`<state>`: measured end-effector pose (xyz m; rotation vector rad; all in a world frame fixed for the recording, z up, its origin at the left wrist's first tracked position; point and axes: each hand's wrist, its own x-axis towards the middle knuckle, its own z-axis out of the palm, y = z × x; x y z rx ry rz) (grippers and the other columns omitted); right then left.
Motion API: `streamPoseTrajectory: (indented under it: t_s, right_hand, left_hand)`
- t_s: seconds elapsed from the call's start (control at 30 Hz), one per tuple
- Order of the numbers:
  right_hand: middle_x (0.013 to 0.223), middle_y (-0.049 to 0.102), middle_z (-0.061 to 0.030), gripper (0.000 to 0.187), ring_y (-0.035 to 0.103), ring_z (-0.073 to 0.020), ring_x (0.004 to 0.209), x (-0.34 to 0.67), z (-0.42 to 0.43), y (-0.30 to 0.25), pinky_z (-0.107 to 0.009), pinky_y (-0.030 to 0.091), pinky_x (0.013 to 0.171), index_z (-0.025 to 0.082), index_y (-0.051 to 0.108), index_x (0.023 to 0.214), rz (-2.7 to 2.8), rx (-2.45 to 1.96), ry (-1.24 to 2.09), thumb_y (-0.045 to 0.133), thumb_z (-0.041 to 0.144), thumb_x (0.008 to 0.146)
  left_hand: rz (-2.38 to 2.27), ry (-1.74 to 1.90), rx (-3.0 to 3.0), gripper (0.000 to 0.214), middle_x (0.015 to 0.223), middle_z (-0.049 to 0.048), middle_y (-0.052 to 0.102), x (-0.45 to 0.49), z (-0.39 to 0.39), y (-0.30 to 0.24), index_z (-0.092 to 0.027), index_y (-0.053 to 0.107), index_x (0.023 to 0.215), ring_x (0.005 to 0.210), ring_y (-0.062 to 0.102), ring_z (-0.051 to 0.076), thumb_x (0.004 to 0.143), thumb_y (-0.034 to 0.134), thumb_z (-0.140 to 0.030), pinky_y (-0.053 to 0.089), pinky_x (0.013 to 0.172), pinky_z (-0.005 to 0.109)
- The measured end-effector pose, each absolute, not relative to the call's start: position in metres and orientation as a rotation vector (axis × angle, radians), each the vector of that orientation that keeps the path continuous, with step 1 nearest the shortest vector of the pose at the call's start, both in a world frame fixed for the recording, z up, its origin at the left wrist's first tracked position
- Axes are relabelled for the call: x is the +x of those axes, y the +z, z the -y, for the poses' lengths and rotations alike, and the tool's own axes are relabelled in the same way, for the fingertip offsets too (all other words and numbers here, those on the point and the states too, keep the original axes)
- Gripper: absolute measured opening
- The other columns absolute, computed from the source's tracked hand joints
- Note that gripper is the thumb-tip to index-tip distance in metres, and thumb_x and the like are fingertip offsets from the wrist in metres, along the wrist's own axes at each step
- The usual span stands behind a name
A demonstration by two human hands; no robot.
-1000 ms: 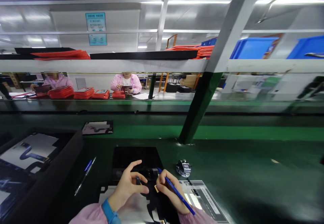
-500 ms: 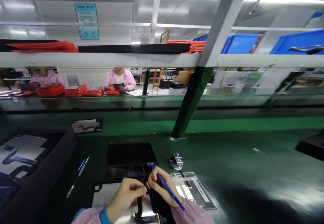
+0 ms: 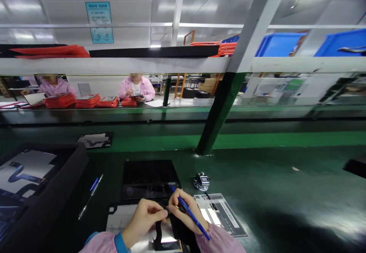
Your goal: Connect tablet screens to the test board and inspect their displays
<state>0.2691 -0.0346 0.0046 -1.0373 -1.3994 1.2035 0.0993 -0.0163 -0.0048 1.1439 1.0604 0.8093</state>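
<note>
Left hand (image 3: pixel 143 219), lower centre of frame: thumb and forefinger closed in a pinch on the free end of a black flex cable (image 3: pixel 157 232). Right hand (image 3: pixel 183 212) meets it from the other side. Its fingers are shut around a blue pen (image 3: pixel 191 215) that slants toward the lower right, and the fingertips also touch the cable tip. The tip has a small yellowish connector; detail is too small to read. The cable curves down from the pinch onto a silver panel (image 3: pixel 126 220) lying flat on the desk (image 3: pixel 271 184) at the bottom edge. Judgement: the ribbon is thin, light and limp, and likely to crease or tear if folded. It is best held by the edges just behind the connector, not by the contacts. Just beyond the hands lies a dark flat tray (image 3: pixel 148 176). To the right of it stands a metal tally counter (image 3: pixel 201 181), with a printed sheet (image 3: pixel 221 215) below that. A second pen (image 3: pixel 90 195) lies left of centre. A deep black bin (image 3: pixel 57 203) at lower left holds similar panels. One more panel (image 3: pixel 95 140) lies on the green belt behind. At upper left, two people in pink (image 3: pixel 136 89) sit at red stacks.
</note>
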Motion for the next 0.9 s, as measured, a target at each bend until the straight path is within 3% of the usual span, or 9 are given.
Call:
streamPoseTrajectory:
  t_s: [0.2, 0.4, 0.53, 0.67, 0.9]
  right_hand:
    - [0.093, 0.065, -0.0018, 0.018, 0.062, -0.0192, 0.084, 0.282, 0.055, 0.007, -0.03, 0.052, 0.071, 0.022, 0.062, 0.088, 1.439, -1.043, 1.188, 0.069, 0.038, 0.082]
    - [0.101, 0.063, -0.0042, 0.021, 0.062, -0.0144, 0.08, 0.29, 0.054, 0.005, -0.029, 0.053, 0.068, 0.018, 0.061, 0.103, 1.491, -1.024, 1.169, 0.055, 0.036, 0.094]
    - [0.081, 0.061, 0.0003, 0.022, 0.057, -0.0113, 0.065, 0.272, 0.022, -0.006, -0.026, 0.05, 0.06, 0.015, 0.059, 0.088, 1.522, -1.014, 1.142, 0.063, 0.037, 0.087]
    - [0.061, 0.054, 0.0042, 0.033, 0.045, -0.0092, 0.053, 0.269, 0.008, -0.015, -0.022, 0.038, 0.052, 0.02, 0.043, 0.064, 1.602, -0.956, 1.112, 0.073, 0.031, 0.074]
    - [0.062, 0.056, 0.0013, 0.028, 0.045, -0.0107, 0.053, 0.273, 0.008, -0.022, -0.023, 0.037, 0.053, 0.022, 0.037, 0.066, 1.669, -0.893, 1.091, 0.062, 0.028, 0.079]
  left_hand:
    - [-1.028, 0.802, 1.201, 0.033, 0.055, 0.0014, 0.064, 0.099, 0.017, -0.002, -0.014, 0.067, 0.057, 0.054, 0.054, 0.014, 0.063, 0.076, -0.045, 0.038, 0.057, 0.026]
    - [-1.042, 0.829, 1.163, 0.033, 0.056, 0.0023, 0.064, 0.098, 0.016, -0.005, -0.013, 0.068, 0.06, 0.055, 0.055, 0.015, 0.06, 0.078, -0.045, 0.04, 0.059, 0.028]
    - [-1.045, 0.823, 1.227, 0.032, 0.056, 0.0028, 0.064, 0.098, 0.016, -0.004, -0.012, 0.068, 0.06, 0.055, 0.055, 0.015, 0.064, 0.075, -0.044, 0.039, 0.06, 0.028]
    - [-1.052, 0.793, 1.301, 0.031, 0.056, 0.003, 0.064, 0.097, 0.017, -0.002, -0.012, 0.067, 0.058, 0.055, 0.055, 0.014, 0.067, 0.072, -0.041, 0.039, 0.058, 0.027]
    - [-1.028, 0.774, 1.351, 0.028, 0.056, 0.0033, 0.064, 0.094, 0.013, -0.006, -0.011, 0.068, 0.059, 0.054, 0.054, 0.014, 0.068, 0.071, -0.038, 0.039, 0.057, 0.026]
